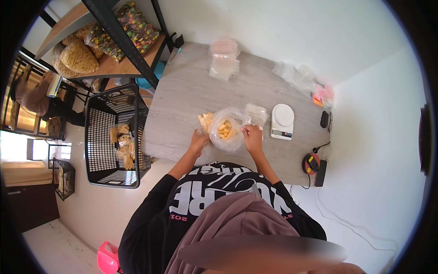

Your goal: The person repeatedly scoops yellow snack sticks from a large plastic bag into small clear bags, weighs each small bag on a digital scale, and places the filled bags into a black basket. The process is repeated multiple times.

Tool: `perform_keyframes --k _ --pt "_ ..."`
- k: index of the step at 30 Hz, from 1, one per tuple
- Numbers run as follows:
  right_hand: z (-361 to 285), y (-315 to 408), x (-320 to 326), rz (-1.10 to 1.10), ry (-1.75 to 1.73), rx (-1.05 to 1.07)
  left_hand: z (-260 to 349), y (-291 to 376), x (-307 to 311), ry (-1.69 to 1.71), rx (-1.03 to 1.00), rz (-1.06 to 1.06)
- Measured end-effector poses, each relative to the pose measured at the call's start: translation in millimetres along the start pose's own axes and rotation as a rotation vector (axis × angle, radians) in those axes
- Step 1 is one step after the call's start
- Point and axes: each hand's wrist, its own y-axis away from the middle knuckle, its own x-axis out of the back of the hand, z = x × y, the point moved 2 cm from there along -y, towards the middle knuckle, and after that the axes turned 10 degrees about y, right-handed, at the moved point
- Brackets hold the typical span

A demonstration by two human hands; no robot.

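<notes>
A large clear plastic bag (236, 145) stands with its mouth up near the table's front edge, and pale yellow snack sticks (224, 129) show inside it. My right hand (252, 138) pinches the bag's rim on the right. On the left, my left hand (198, 143) is closed on clear plastic; I cannot tell whether it belongs to the large bag or to the small packet. That small packet of snack sticks (206, 121) lies just beyond my left fingers, against the bag. Flat clear bags (256, 114) lie beyond my right hand, partly hidden.
Right of my hands is a white digital scale (283, 121). A stack of clear bags (224, 58) lies at the table's back. Left of the table, a black plastic basket (99, 137) holds several filled packets. A power strip (312, 163) sits front right. Far left, a person (37, 99) stands.
</notes>
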Motion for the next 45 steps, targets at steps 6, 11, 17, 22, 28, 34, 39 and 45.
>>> perform_keyframes --k 6,11,17,22,28,34,39,45 --pt "20.6 3.8 -34.8 -0.218 -0.353 -0.310 -1.0 -9.5 -10.2 0.026 0.031 -0.019" --pt "20.7 6.7 -60.5 -0.293 -0.631 -0.467 8.9 -11.2 -17.0 0.070 0.030 0.012" --pt "21.3 -5.1 -50.3 -0.257 -0.817 -0.529 32.0 -17.5 -13.1 -0.020 -0.162 -0.036" --pt "36.9 -1.7 -27.0 -0.206 -0.883 -0.600 54.5 2.0 -14.2 -0.162 -0.216 -0.045" --pt "54.1 12.4 -5.7 -0.194 -0.896 -0.590 76.7 29.1 -13.0 -0.541 -0.608 -0.061" --pt "46.9 19.7 38.1 -0.169 -0.811 -0.567 99.0 66.5 -34.1 -0.729 -0.867 -0.101" --pt "19.9 12.5 81.9 -0.126 -0.809 -0.442 108.2 83.9 -49.7 -0.854 -0.960 -0.118" --pt "-38.2 -0.8 112.7 -0.164 -0.737 -0.241 104.5 91.5 -62.3 -0.961 -1.056 -0.131"
